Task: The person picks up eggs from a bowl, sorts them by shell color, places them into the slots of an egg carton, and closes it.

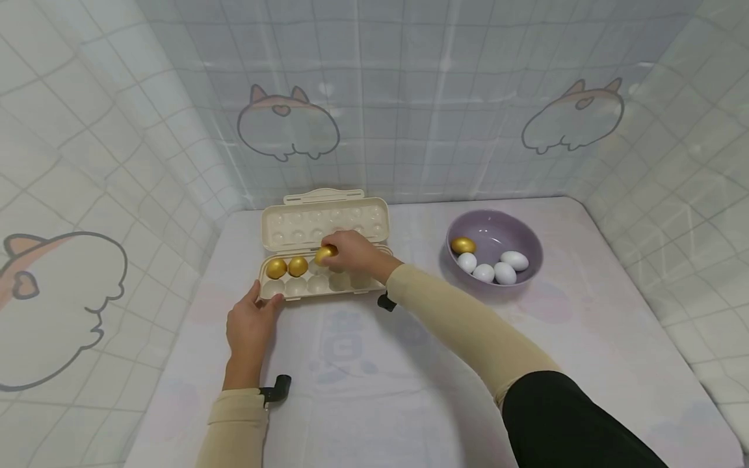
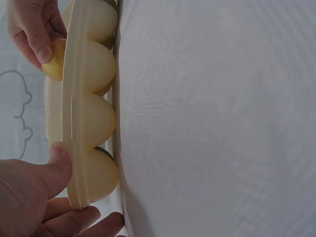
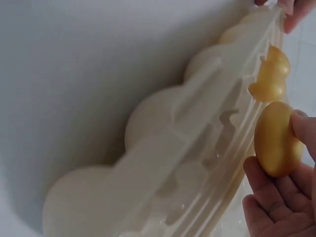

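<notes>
A cream plastic egg carton (image 1: 318,284) lies with its lid (image 1: 270,227) raised at the back. Two golden eggs (image 1: 276,268) fill the left cups of its back row. My right hand (image 1: 353,251) pinches another golden egg (image 3: 279,140) between thumb and fingers, close over the third cup of that row. At the carton's left end, my left hand (image 1: 251,325) holds the front corner, with its thumb (image 2: 60,165) on the rim and the other fingers around the end. The front-row cups in sight hold no eggs; my right hand and forearm hide part of the carton's right end.
To the right stands a purple bowl (image 1: 494,216) with one golden egg (image 1: 463,245) and several white eggs (image 1: 505,273). A pale cloth (image 1: 351,403) covers the table. Tile-patterned curtains (image 1: 409,130) hang behind and at both sides.
</notes>
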Tool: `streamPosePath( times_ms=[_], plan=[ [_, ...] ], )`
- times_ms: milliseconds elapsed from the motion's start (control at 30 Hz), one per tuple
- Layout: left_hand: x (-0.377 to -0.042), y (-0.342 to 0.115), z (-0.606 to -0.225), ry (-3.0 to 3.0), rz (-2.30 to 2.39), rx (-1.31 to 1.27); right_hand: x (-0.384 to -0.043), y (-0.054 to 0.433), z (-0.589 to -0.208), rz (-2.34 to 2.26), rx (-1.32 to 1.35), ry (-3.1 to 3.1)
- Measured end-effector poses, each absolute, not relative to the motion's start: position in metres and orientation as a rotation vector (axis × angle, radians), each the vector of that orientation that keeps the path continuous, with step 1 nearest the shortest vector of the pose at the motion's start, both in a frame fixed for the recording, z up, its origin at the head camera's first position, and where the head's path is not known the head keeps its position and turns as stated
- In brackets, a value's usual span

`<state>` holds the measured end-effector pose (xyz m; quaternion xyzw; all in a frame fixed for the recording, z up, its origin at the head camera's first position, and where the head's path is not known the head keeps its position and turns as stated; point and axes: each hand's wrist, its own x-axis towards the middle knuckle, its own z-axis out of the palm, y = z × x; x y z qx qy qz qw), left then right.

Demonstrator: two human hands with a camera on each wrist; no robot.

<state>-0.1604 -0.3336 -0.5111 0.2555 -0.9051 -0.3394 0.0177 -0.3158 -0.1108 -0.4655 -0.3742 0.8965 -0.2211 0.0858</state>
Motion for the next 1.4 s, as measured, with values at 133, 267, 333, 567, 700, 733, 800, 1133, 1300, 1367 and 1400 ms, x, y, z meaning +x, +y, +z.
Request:
streamPosePath(
  times_ms=[133, 267, 333, 567, 700, 733, 800, 1133, 1300, 1367, 1400],
  plan=[
    [-0.160, -0.333, -0.512, -2.806, -1.052, 0.787, -0.311, -0.115, -0.470, -0.603, -1.127, 2.679],
    [-0.160, -0.333, -0.512, -2.800, -1.039, 0.783, -0.306, -0.118, -0.474, -0.550, -1.141, 2.708],
    [-0.159, -0.333, -0.511, -2.797, -1.042, 0.786, -0.304, -0.120, -0.476, -0.520, -1.145, 2.730],
    [-0.160, -0.333, -0.510, -2.795, -1.037, 0.795, -0.298, -0.125, -0.475, -0.464, -1.126, 2.755],
    [-0.160, -0.332, -0.511, -2.795, -1.032, 0.799, -0.294, -0.128, -0.474, -0.450, -1.103, 2.759],
    [-0.159, -0.332, -0.511, -2.794, -1.031, 0.798, -0.293, -0.128, -0.474, -0.452, -1.092, 2.758],
    [-0.159, -0.332, -0.511, -2.793, -1.027, 0.794, -0.291, -0.129, -0.475, -0.458, -1.075, 2.755],
    [-0.160, -0.331, -0.510, -2.798, -1.017, 0.798, -0.286, -0.128, -0.476, -0.475, -1.069, 2.773],
    [-0.160, -0.331, -0.509, -2.791, -1.011, 0.790, -0.287, -0.127, -0.478, -0.512, -1.073, 2.770],
    [-0.160, -0.331, -0.509, -2.791, -1.010, 0.789, -0.288, -0.126, -0.479, -0.526, -1.074, 2.768],
    [-0.160, -0.331, -0.509, -2.790, -1.009, 0.790, -0.289, -0.125, -0.480, -0.538, -1.076, 2.767]
  ],
)
